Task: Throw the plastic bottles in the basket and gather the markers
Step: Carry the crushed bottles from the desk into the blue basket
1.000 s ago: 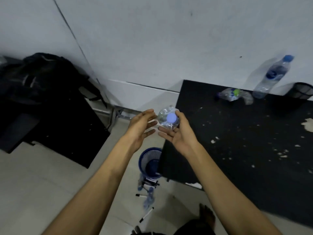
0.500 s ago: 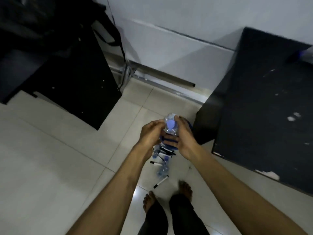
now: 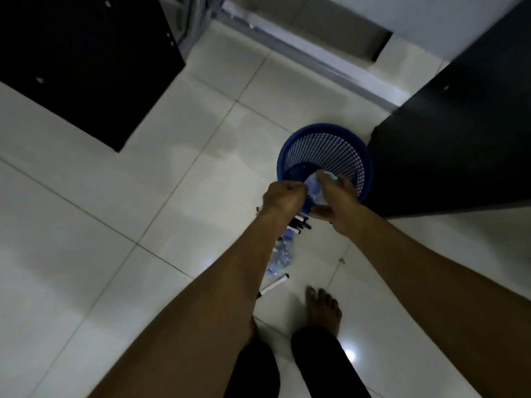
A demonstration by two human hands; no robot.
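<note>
Landmark: round blue plastic mesh basket (image 3: 326,156) on pale tiled floor (image 3: 115,225), against dark cabinet (image 3: 459,139).

Right hand (image 3: 334,202) over basket's near rim, fingers wrapped on crumpled clear plastic bottle (image 3: 316,186) — bottle above basket opening, in grip.

Left hand (image 3: 283,196) just left of bottle, curled to fist; contact with bottle cannot be told.

Black-and-white markers (image 3: 300,224) clustered on floor just outside near rim; second crushed clear bottle (image 3: 280,258) beyond them — lone white marker (image 3: 273,286) further out, near bare foot (image 3: 323,308).
</note>
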